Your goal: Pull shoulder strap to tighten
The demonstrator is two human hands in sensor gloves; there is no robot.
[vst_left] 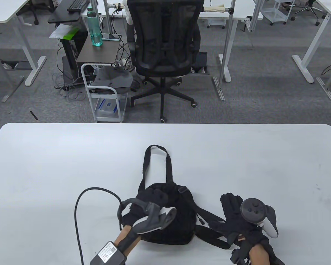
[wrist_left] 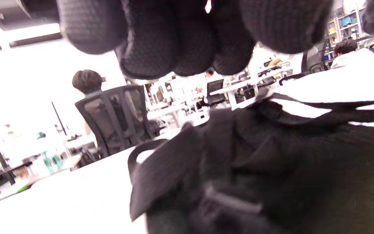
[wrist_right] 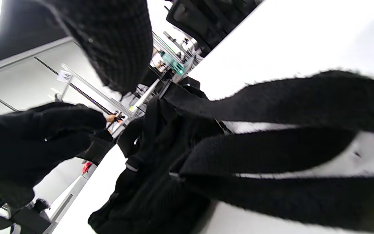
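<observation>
A small black backpack [vst_left: 179,218] lies near the table's front edge, its carry loop [vst_left: 157,154] stretched toward the far side. Two black shoulder straps [vst_left: 209,220] trail off its right side. My left hand [vst_left: 155,197] hovers over the top of the bag; in the left wrist view its fingertips [wrist_left: 187,42] hang loosely curled just above the fabric [wrist_left: 271,169] and hold nothing. My right hand [vst_left: 231,203] lies flat to the right of the bag with straight fingers, its palm over the straps. In the right wrist view the straps [wrist_right: 271,152] run close beneath one finger [wrist_right: 118,42].
A black cable [vst_left: 80,204] loops from my left wrist over the white table [vst_left: 71,154]. Beyond the far edge stand a black office chair [vst_left: 165,49] and a white cart [vst_left: 104,102]. People sit at desks in the background.
</observation>
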